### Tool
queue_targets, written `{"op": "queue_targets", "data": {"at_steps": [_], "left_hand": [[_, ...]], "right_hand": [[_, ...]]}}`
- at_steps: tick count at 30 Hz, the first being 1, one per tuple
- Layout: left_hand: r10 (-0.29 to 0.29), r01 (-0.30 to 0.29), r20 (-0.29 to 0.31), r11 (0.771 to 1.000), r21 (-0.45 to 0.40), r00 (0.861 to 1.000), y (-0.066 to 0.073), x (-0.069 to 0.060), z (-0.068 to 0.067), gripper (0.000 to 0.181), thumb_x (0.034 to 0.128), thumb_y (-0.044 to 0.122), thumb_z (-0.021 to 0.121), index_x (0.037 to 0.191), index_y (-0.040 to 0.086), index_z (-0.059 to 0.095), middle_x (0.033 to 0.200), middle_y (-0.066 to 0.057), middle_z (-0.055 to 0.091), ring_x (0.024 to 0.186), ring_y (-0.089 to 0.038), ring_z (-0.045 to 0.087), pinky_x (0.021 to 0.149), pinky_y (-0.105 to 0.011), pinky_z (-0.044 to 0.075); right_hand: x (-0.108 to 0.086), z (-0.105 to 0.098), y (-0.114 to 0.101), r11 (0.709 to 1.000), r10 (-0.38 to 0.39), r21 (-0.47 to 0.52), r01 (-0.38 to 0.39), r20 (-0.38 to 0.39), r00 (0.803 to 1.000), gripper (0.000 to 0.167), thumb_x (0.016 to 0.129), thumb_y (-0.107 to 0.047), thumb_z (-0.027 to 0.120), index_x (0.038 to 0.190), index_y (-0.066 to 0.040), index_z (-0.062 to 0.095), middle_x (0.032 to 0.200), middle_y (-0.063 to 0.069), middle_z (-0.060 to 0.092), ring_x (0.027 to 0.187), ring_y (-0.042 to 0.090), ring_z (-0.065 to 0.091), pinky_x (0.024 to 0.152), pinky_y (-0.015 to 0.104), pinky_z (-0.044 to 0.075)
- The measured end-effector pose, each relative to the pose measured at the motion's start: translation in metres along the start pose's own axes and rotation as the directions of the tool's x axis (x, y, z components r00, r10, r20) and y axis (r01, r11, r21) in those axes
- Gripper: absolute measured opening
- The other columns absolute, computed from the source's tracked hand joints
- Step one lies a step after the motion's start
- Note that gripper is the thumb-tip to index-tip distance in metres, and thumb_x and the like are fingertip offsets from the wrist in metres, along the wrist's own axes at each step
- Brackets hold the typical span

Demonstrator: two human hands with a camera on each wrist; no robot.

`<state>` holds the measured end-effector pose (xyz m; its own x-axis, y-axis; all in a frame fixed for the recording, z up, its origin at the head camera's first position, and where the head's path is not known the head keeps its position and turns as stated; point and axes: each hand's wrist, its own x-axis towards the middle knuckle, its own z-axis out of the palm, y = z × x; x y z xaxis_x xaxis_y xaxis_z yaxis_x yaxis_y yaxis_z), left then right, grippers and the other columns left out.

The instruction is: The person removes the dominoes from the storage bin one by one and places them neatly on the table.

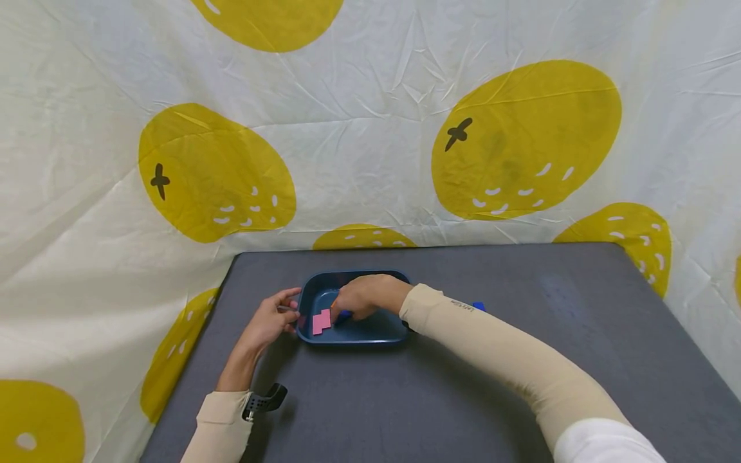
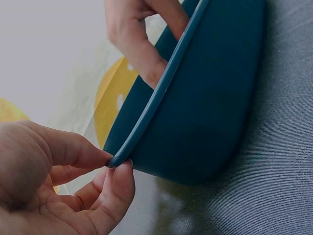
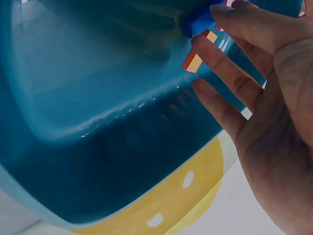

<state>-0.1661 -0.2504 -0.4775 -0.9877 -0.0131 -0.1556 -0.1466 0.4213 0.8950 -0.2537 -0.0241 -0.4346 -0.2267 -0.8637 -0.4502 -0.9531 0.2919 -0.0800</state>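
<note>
In the head view my left hand (image 1: 269, 325) is at the left end of a dark blue tray (image 1: 353, 342). The left wrist view shows its thumb and fingertips pinching the tray's rim (image 2: 146, 117). My right hand (image 1: 365, 297) reaches down into the tray. Seen from the right wrist, the thumb and fingers of this hand (image 3: 264, 73) pinch a blue piece (image 3: 199, 20). Beside that piece lies an orange one (image 3: 198, 54), close to the fingertips. A pink stepped piece (image 1: 321, 321) is at the tray's left side, partly hidden in the right wrist view.
Another blue object (image 1: 478, 307) lies on the grey table (image 1: 463, 399) to the right of the tray, just beyond my right forearm. A white cloth with yellow fruit shapes (image 1: 370, 173) hangs behind the table and along its left side.
</note>
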Motion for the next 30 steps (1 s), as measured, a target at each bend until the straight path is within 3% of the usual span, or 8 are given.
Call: {"op": "queue_targets", "data": {"at_steps": [9, 15, 23, 30], "left_hand": [[0.01, -0.01, 0.007, 1.0, -0.011, 1.0, 0.001, -0.001, -0.001, 0.054, 0.097, -0.005, 0.057, 0.149, 0.003, 0.046, 0.115, -0.02, 0.049, 0.094, -0.029, 0.055, 0.068, -0.037, 0.058], [0.014, -0.014, 0.015, 1.0, -0.013, 1.0, 0.002, -0.002, -0.001, 0.054, 0.0974, -0.006, 0.056, 0.15, 0.003, 0.045, 0.116, -0.021, 0.049, 0.095, -0.029, 0.055, 0.068, -0.033, 0.058], [0.02, -0.02, 0.011, 1.0, -0.003, 1.0, 0.001, -0.002, -0.001, 0.054, 0.0973, -0.006, 0.056, 0.15, 0.004, 0.046, 0.115, -0.02, 0.049, 0.094, -0.029, 0.055, 0.068, -0.033, 0.058], [0.013, -0.013, 0.005, 1.0, -0.004, 1.0, 0.001, -0.001, 0.0, 0.054, 0.0972, -0.006, 0.056, 0.15, 0.003, 0.046, 0.116, -0.02, 0.049, 0.094, -0.028, 0.055, 0.067, -0.032, 0.058]], "right_hand": [[-0.003, 0.001, 0.001, 1.0, 0.016, -0.014, -0.015, 0.052, 0.999, 0.044, 0.096, -0.007, 0.069, 0.136, -0.025, 0.066, 0.137, -0.001, 0.057, 0.116, 0.015, 0.053, 0.109, 0.033, 0.045], [-0.006, 0.007, 0.002, 0.997, 0.075, -0.012, -0.074, 0.036, 0.997, 0.047, 0.09, -0.007, 0.076, 0.133, -0.026, 0.067, 0.123, -0.003, 0.052, 0.102, 0.015, 0.053, 0.098, 0.031, 0.051], [-0.003, 0.009, -0.003, 0.993, 0.116, -0.026, -0.116, 0.015, 0.993, 0.039, 0.088, -0.015, 0.08, 0.123, -0.025, 0.068, 0.111, -0.004, 0.049, 0.087, 0.014, 0.055, 0.079, 0.024, 0.052], [0.0, 0.011, -0.007, 0.982, 0.176, -0.068, -0.174, 0.017, 0.984, 0.038, 0.087, -0.014, 0.081, 0.12, -0.026, 0.064, 0.107, -0.003, 0.05, 0.084, 0.015, 0.055, 0.075, 0.024, 0.052]]}}
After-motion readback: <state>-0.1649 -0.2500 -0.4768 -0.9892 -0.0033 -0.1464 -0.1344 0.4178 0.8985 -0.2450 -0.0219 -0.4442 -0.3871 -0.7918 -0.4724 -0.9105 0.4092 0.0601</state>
